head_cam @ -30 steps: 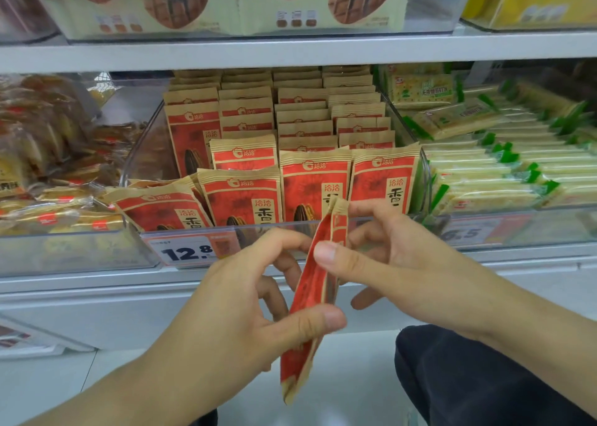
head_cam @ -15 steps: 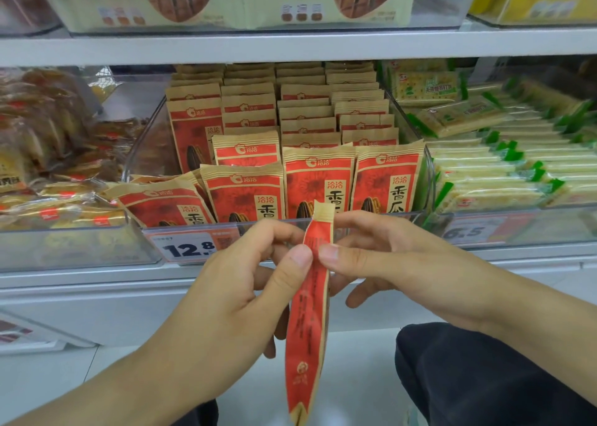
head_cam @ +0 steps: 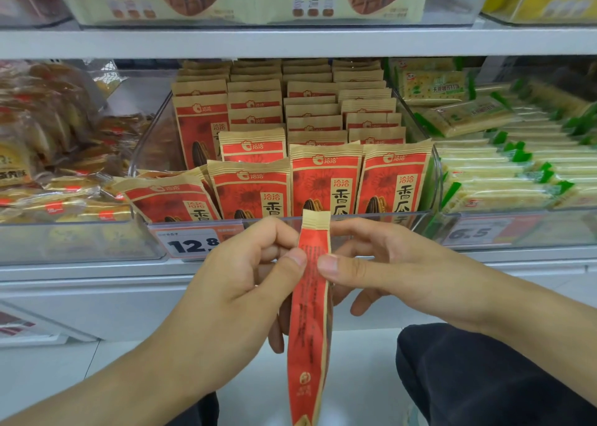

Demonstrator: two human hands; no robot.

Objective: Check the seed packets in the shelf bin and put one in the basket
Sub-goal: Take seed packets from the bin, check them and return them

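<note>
Before the clear shelf bin [head_cam: 433,180] of seed packets, both hands pinched one red and tan packet [head_cam: 310,312] near its upper end. Left hand [head_cam: 245,283] pressed its thumb on the packet's left edge, right hand [head_cam: 381,270] its thumb on the right edge, fingers curled behind. It hung upright, long axis vertical, crimped tan seal on top, turned edge-on to the camera, showing a narrow red side with small print and a logo near the bottom.

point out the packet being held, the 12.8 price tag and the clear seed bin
held seed packet [head_cam: 309,312], head view, middle of its red side panel
12.8 price tag [head_cam: 189,244], head view, on the printed digits
clear seed bin [head_cam: 434,180], head view, its right wall
</note>
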